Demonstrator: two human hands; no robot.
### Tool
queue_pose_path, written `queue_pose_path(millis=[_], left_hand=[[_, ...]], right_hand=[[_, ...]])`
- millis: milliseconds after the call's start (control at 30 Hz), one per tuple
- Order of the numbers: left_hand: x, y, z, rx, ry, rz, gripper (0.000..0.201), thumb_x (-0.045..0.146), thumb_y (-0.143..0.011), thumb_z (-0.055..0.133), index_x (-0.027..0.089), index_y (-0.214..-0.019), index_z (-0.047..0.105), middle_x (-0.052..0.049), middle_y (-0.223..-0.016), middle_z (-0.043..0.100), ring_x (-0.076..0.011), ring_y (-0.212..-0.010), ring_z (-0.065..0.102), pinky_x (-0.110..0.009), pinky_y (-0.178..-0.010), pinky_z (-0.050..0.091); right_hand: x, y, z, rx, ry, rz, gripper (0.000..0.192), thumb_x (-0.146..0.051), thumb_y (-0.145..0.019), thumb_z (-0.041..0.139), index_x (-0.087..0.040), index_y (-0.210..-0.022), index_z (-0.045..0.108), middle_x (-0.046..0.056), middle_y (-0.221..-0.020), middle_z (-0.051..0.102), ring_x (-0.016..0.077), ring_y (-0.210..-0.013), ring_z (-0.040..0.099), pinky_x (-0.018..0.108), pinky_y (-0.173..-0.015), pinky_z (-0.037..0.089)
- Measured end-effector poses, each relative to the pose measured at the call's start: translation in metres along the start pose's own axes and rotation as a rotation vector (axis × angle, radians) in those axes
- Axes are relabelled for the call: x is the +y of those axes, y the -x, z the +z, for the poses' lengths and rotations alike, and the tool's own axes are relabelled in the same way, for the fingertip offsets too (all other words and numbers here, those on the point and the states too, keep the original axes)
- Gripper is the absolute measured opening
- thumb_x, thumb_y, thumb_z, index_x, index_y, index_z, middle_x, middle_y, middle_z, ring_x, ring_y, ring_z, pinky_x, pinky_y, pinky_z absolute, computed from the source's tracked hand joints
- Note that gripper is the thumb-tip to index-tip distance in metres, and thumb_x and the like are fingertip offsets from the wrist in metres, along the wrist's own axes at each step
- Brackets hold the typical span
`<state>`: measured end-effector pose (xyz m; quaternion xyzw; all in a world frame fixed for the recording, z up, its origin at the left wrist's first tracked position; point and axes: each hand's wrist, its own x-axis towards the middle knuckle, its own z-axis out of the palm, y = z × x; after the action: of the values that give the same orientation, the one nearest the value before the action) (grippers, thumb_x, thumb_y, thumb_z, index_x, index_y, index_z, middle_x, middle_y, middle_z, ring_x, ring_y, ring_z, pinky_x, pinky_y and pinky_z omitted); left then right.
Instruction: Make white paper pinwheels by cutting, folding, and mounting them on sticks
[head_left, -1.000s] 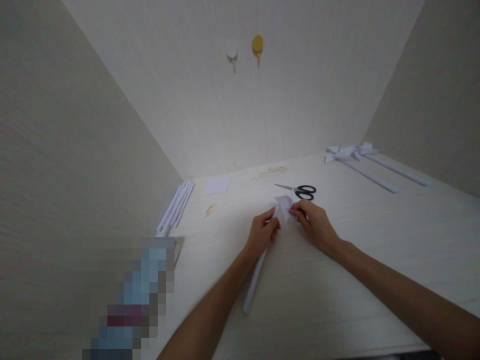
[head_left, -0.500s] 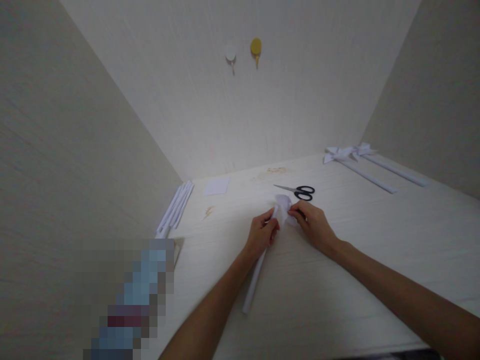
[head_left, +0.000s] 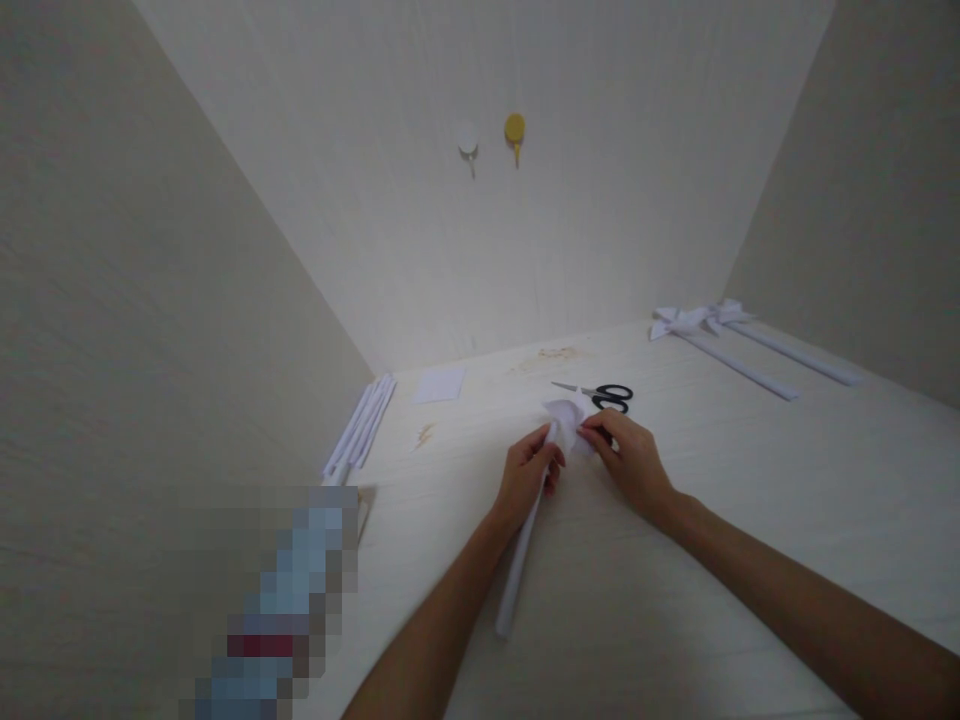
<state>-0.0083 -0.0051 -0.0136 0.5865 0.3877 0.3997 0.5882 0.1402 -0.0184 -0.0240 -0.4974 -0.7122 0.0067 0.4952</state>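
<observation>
My left hand [head_left: 526, 476] grips the upper end of a long white rolled paper stick [head_left: 516, 572] that slants down toward me on the pale table [head_left: 750, 520]. My right hand [head_left: 628, 455] pinches a small folded white paper piece [head_left: 564, 417] at the top of that stick. Both hands meet at the paper piece, fingers closed on it. Black-handled scissors [head_left: 604, 394] lie just beyond my right hand.
Several white paper sticks [head_left: 360, 428] lie in a bundle by the left wall. A small white paper square [head_left: 439, 384] sits near the back. Two paper pinwheels on sticks [head_left: 731, 340] lie at the far right. Two hooks [head_left: 491, 138] hang on the back wall. A blurred patch covers the lower left.
The view has tilted slightly, so everything sits lower in frame. My hands stay together on the paper piece and stick, with small finger shifts.
</observation>
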Motion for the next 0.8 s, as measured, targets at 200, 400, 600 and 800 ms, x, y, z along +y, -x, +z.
queue_pose_path(millis=[200, 400, 600, 800], left_hand=[[-0.0016, -0.0033, 0.0002, -0.015, 0.086, -0.01, 0.031, 0.034, -0.066, 0.05, 0.012, -0.089, 0.052, 0.003, -0.056, 0.05, -0.0043, -0.034, 0.039, -0.016, -0.029, 0.029], [0.0011, -0.0038, -0.0012, -0.038, 0.122, -0.014, 0.031, 0.038, -0.065, 0.051, 0.01, -0.078, 0.053, 0.003, -0.052, 0.05, -0.004, -0.033, 0.038, -0.017, -0.03, 0.028], [-0.0002, -0.0045, -0.0022, -0.068, 0.232, -0.004, 0.042, 0.037, -0.064, 0.054, 0.011, -0.098, 0.051, 0.0, -0.06, 0.054, -0.0054, -0.04, 0.042, -0.017, -0.031, 0.03], [0.0006, -0.001, -0.0005, -0.061, 0.255, -0.036, 0.038, 0.036, -0.067, 0.052, 0.012, -0.097, 0.049, -0.001, -0.063, 0.055, -0.0061, -0.044, 0.044, -0.016, -0.034, 0.031]], right_hand=[[-0.0057, -0.0005, -0.0031, 0.047, -0.009, -0.015, 0.008, -0.02, -0.079, 0.046, -0.018, -0.073, 0.05, 0.002, -0.068, 0.053, 0.0128, -0.06, 0.047, 0.024, -0.055, 0.038], [-0.0068, -0.0005, -0.0042, 0.088, -0.005, -0.052, 0.009, -0.018, -0.08, 0.042, -0.018, -0.08, 0.052, 0.005, -0.075, 0.056, 0.0153, -0.07, 0.052, 0.027, -0.062, 0.041], [-0.0081, -0.0002, -0.0046, 0.165, 0.021, -0.124, 0.01, -0.017, -0.079, 0.044, -0.018, -0.084, 0.053, 0.007, -0.079, 0.06, 0.0175, -0.076, 0.055, 0.031, -0.067, 0.043], [-0.0107, -0.0011, -0.0056, 0.187, 0.026, -0.147, 0.011, -0.017, -0.078, 0.046, -0.019, -0.083, 0.055, 0.006, -0.078, 0.062, 0.0171, -0.076, 0.056, 0.032, -0.069, 0.045]])
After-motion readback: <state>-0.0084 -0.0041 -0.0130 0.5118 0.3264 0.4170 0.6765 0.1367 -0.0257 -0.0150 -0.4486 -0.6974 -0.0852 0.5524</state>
